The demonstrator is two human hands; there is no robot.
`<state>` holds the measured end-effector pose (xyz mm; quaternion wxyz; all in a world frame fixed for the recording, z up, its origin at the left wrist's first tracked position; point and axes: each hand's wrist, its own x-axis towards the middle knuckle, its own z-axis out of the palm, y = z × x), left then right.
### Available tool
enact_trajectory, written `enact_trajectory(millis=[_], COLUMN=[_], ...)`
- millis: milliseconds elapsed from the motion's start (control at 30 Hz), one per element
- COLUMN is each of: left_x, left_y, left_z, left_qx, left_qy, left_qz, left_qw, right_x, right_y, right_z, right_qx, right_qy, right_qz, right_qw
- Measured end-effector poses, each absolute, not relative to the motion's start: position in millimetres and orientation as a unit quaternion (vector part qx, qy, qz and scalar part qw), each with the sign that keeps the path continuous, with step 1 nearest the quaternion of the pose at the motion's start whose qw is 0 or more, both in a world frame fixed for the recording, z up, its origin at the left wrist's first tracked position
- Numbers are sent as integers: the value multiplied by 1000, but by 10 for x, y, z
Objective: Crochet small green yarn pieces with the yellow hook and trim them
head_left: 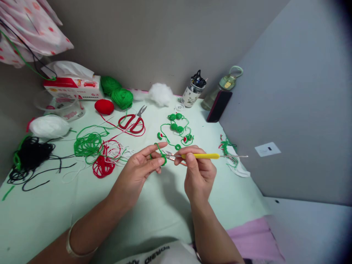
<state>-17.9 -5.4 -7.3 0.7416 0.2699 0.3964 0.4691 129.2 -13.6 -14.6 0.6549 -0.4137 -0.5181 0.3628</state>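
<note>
My left hand pinches a small green crochet piece between thumb and fingers, with green yarn looped over the raised index finger. My right hand is closed around a crochet hook with a yellow handle. One metal end of the hook meets the green piece; the other points right. Silver blades, apparently small snips, show between the hands, partly hidden by the right fingers. Just beyond lie a green crochet ring and several green crochet balls joined by yarn.
Red-handled scissors lie behind my left hand. Loose green yarn, red yarn and black yarn spread leftward. At the back stand a tissue box, white stuffing, a pen jar, a bottle and a phone.
</note>
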Motion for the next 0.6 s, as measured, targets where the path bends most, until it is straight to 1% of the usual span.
enact_trajectory(millis=[400, 600], left_x=[-177, -185], left_y=[-76, -90], left_z=[-78, -60], left_qx=[315, 301], left_qy=[408, 373], left_qz=[478, 471], left_qw=[711, 740], right_x=[1274, 1258], right_y=[-147, -158], right_z=[-163, -147], right_qx=[-420, -404], right_qy=[-538, -563], right_qz=[363, 360], right_qw=[634, 624])
